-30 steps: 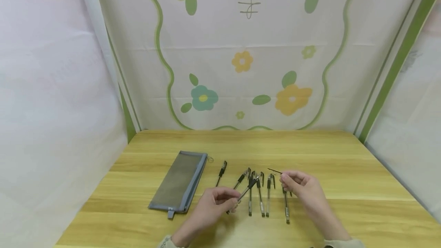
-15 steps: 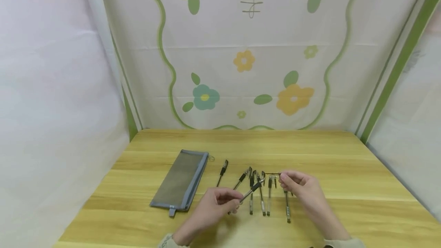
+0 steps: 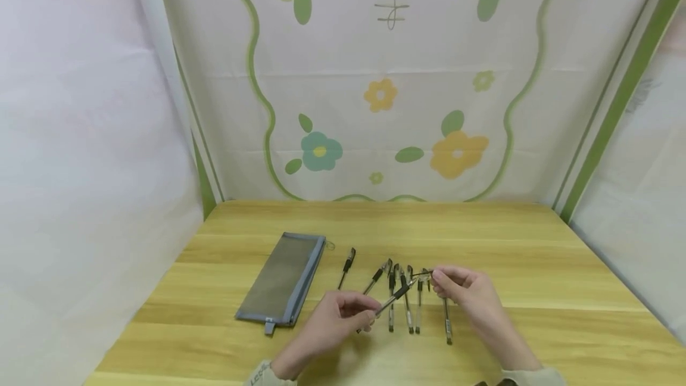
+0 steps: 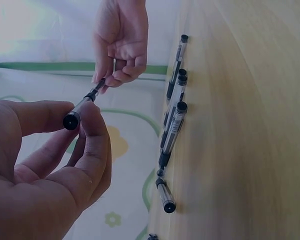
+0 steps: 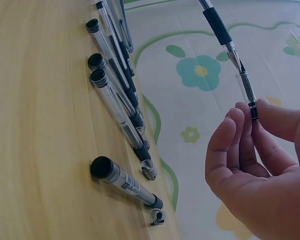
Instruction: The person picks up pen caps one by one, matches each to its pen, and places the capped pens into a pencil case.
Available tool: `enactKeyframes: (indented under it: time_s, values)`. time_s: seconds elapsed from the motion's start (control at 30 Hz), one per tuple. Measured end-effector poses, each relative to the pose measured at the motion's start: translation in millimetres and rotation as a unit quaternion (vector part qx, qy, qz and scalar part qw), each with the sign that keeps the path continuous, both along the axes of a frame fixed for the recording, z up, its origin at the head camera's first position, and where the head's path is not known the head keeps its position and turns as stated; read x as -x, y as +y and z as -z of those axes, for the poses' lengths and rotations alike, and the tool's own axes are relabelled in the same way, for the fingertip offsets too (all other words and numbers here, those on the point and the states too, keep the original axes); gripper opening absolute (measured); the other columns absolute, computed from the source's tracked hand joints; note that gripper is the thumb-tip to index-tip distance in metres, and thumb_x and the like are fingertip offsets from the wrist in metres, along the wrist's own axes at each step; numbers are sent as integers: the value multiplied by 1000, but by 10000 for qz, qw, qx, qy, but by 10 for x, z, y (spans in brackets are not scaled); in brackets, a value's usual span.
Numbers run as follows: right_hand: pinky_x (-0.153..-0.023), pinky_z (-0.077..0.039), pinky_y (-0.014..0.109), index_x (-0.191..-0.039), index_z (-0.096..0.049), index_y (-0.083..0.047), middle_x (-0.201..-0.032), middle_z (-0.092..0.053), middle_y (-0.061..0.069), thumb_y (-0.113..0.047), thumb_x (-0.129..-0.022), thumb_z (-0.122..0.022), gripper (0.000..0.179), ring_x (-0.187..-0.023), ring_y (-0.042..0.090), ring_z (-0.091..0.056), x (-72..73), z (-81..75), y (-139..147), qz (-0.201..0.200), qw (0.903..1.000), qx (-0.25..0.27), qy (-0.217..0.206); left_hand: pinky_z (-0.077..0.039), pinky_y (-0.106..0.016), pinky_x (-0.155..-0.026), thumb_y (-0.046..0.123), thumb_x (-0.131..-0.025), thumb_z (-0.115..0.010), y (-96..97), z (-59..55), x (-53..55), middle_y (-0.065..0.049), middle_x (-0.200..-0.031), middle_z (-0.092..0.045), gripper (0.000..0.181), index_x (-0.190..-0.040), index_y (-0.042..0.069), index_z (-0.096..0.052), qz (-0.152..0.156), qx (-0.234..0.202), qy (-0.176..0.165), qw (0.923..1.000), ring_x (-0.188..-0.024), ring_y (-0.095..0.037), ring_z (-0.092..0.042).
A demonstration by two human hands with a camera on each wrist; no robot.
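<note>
My left hand (image 3: 343, 319) pinches a gel pen (image 3: 401, 292) by its rear barrel, between thumb and fingertips. Its black rubber grip and bare metal tip slant up toward my right hand (image 3: 467, 293). With thumb and fingertips, that hand pinches a clear pen cap (image 5: 247, 89) with a black clip by its closed end. In the right wrist view the pen's tip sits right at the cap's open mouth, roughly in line with it. The left wrist view shows the pen's round black end plug (image 4: 71, 121) toward the camera, with the cap largely hidden behind the barrel.
Several capped black gel pens lie in a loose row under the hands, among them a rightmost pen (image 3: 448, 321) and a leftmost pen (image 3: 347, 267). A grey mesh zip pouch (image 3: 278, 279) lies left on the wooden table (image 3: 177, 302). Flowered cloth (image 3: 332, 94) hangs behind.
My right hand has shifted slightly left and turned the cap, bringing it from apart to right at the pen's tip. The left hand keeps its hold, nearly still.
</note>
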State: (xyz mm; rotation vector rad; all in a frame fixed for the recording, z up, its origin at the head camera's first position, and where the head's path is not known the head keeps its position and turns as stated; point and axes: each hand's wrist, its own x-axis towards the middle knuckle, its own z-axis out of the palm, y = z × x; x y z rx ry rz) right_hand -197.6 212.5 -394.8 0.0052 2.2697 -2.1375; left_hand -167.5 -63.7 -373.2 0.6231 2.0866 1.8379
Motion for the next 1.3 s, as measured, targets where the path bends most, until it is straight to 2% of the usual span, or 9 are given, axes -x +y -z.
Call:
enactKeyframes:
  time_s: [0.4,0.53,0.63,0.73,0.87,0.97,1.03,1.2,1.3]
  values:
    - [-79,-48,38,-104,-61,2,-101,-57,26,-26,-77,-69,40,-91,39,-54,-25,-6,-18,-156,9998,68,36,-51,-34,-69,11,-84,-61,16,-15,-23,-5,-83,-65,18,-100,3,-65,1,-1,-105,9999,-77,-29,-60]
    - [-79,-47,38,-103,-61,2,-100,-57,25,-27,-77,-69,39,-90,38,-55,-34,-5,-29,-239,9997,70,0,-50,-37,-70,11,-83,-61,16,-21,-29,-5,-83,-65,18,-100,3,-65,-16,-14,-153,9999,-77,-29,-60]
    - [-79,-47,38,-101,-61,1,-99,-57,25,-26,-78,-68,36,-91,40,-54,-38,-3,-36,-430,9990,4,89,-49,-41,-71,11,-83,-62,16,-25,-35,-5,-83,-65,18,-99,4,-65,-38,-3,-140,9999,-77,-28,-60]
    - [-80,-47,40,-104,-58,4,-100,-56,29,-20,-83,-64,33,-92,44,-53,-38,7,-31,-869,9958,152,245,-49,-43,-72,12,-83,-62,16,-34,-45,-5,-82,-65,18,-99,4,-65,-70,17,-126,9999,-77,-27,-60]
    - [-82,-44,44,-108,-51,11,-102,-54,32,-13,-86,-58,33,-93,46,-52,-50,15,-22,-1333,9887,641,232,-49,-42,-72,14,-83,-62,11,80,-6,-4,-83,-65,18,-100,6,-65,-176,83,-120,9997,-77,-25,-60]
    - [-83,-44,44,-109,-50,11,-102,-54,32,-14,-86,-59,35,-94,46,-52,-71,1,-31,-1295,9885,754,188,-49,-40,-72,17,-83,-63,12,220,59,-4,-85,-65,19,-100,9,-65,-302,61,-108,9995,-78,-25,-60]
    - [-84,-44,43,-109,-50,10,-102,-55,31,-14,-85,-60,36,-94,45,-53,-79,-9,-42,-1200,9900,711,205,-50,-38,-72,20,-83,-64,14,272,89,-5,-87,-65,20,-100,9,-65,-384,-1,-20,9993,-79,-24,-61]
    - [-82,-45,43,-107,-51,10,-100,-55,32,-13,-84,-62,35,-92,44,-54,-82,-28,-71,-1111,9916,563,354,-50,-33,-70,23,-81,-66,16,284,104,-9,-90,-65,21,-98,10,-66,-559,-121,270,9980,-80,-28,-61]
    - [-81,-45,42,-107,-51,11,-99,-55,32,-13,-84,-62,35,-91,45,-54,-86,-31,-83,-1148,9912,528,397,-50,-31,-71,22,-81,-66,13,285,104,-8,-91,-65,19,-97,12,-66,-630,-196,314,9973,-83,-31,-60]
